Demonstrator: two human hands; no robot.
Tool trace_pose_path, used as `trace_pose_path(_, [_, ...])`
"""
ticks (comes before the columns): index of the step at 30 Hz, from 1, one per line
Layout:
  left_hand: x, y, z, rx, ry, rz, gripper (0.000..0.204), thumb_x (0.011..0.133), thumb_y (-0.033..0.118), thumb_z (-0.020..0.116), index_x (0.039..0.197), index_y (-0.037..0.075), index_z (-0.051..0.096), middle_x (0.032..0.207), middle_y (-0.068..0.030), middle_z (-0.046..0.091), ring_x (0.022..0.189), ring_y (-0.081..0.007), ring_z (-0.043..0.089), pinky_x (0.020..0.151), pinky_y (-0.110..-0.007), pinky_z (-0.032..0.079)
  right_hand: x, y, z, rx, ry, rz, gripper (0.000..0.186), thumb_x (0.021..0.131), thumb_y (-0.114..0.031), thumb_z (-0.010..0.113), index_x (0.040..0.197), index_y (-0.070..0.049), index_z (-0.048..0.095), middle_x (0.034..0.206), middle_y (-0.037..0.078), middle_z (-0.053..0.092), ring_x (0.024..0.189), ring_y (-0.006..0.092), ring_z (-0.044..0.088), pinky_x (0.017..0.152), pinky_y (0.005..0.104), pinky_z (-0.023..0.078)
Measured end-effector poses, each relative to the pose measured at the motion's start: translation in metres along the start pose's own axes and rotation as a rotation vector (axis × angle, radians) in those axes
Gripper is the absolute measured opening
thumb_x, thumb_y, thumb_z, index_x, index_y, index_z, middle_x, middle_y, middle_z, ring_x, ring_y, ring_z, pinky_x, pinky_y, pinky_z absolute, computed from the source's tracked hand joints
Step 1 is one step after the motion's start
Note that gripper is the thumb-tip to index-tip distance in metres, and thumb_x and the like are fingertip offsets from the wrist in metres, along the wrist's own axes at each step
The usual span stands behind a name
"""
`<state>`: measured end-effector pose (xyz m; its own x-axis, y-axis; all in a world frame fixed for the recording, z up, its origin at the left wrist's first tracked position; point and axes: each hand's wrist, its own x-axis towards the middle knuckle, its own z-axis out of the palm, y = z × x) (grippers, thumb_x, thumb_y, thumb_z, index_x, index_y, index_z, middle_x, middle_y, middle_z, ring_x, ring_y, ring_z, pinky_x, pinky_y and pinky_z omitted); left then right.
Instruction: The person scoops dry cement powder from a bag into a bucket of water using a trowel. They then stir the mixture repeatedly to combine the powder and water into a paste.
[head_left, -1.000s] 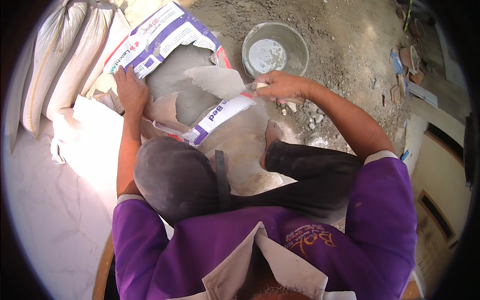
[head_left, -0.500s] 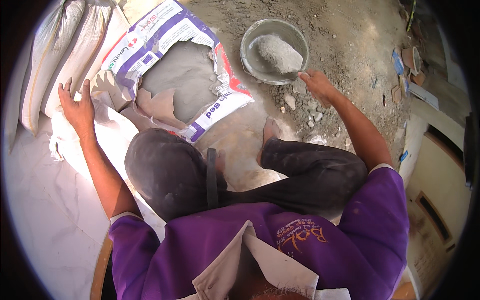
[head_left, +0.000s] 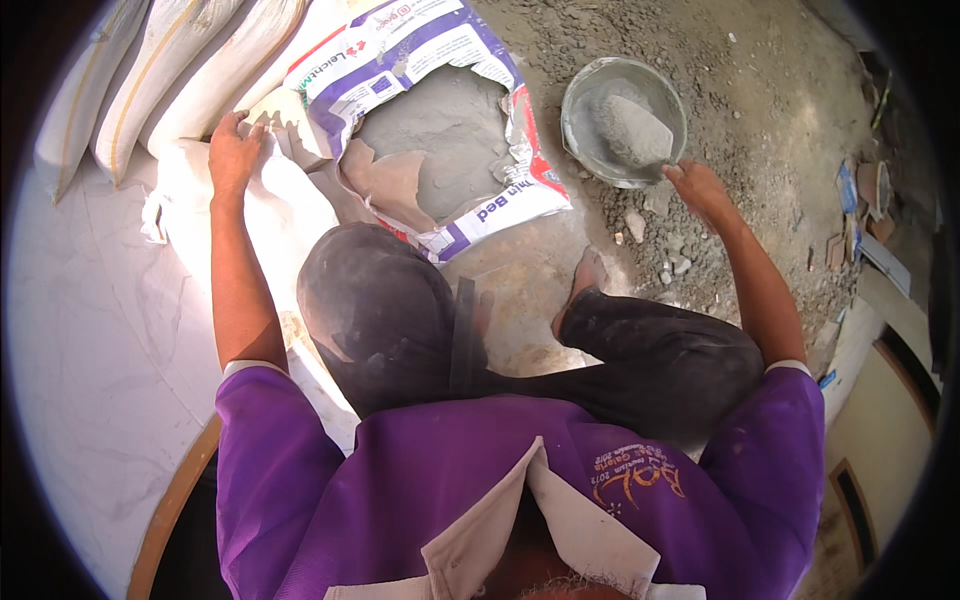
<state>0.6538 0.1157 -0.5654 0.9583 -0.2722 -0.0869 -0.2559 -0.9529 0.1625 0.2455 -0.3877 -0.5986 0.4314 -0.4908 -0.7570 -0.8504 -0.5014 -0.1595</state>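
Observation:
My right hand (head_left: 701, 192) is closed on a trowel, its handle mostly hidden; the powder-heaped blade (head_left: 632, 127) is inside a round grey bucket (head_left: 676, 105). My left hand (head_left: 237, 150) has its fingers apart at the upper edge of a crumpled white sack (head_left: 275, 205), left of an open printed bag (head_left: 510, 202) in white, purple and red. Grey powder (head_left: 447, 140) fills the bag's torn opening, with a flap of brown paper (head_left: 385, 177) folded into it.
Long white sacks (head_left: 130, 105) lie at upper left on pale marble-look flooring (head_left: 90, 360). Rubble (head_left: 676, 262) and rough dirt surround the bucket. Clutter (head_left: 872, 190) and a cream panel (head_left: 890, 420) are at right. My bent legs (head_left: 380, 310) are below the bag.
The trowel moved from the bag into the bucket with powder on it. My left hand let go of the bag's edge and moved leftward, fingers spread. The view has also shifted.

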Motion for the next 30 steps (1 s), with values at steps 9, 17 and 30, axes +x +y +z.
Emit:
trace_pose_path(9, [-0.029,-0.014,0.022,0.638,-0.169,0.124,0.058,0.077,0.009,0.061,0.135,0.009,0.054,0.147,-0.0136,0.046,0.140,-0.0312,0.036,0.113,-0.055,0.026,0.021,0.037,0.005,-0.398,0.271,-0.073,0.037,0.099,-0.032,0.046,0.117,-0.001,0.055,0.105,0.029,0.065,0.102,0.0428,0.064,0.090,0.0510,0.049])
trace_pose_path(17, [-0.028,-0.017,0.094,0.004,-0.184,0.172,0.060,0.084,0.007,0.065,0.140,-0.001,0.044,0.144,-0.0246,0.046,0.125,-0.0394,0.052,0.104,-0.042,0.043,0.019,0.022,0.003,-0.526,0.355,-0.155,0.031,0.099,-0.028,0.044,0.112,-0.003,0.057,0.107,0.025,0.066,0.098,0.0404,0.066,0.083,0.0492,0.054])
trace_pose_path(30, [-0.057,0.086,0.079,-0.058,-0.036,0.036,0.112,0.071,0.046,0.081,0.151,-0.002,0.019,0.134,-0.0271,0.055,0.119,-0.0379,0.058,0.100,-0.044,0.046,-0.036,-0.132,0.016,-0.343,0.084,-0.607,0.037,0.098,-0.031,0.049,0.112,0.002,0.059,0.094,0.028,0.067,0.091,0.0434,0.065,0.081,0.0506,0.050])
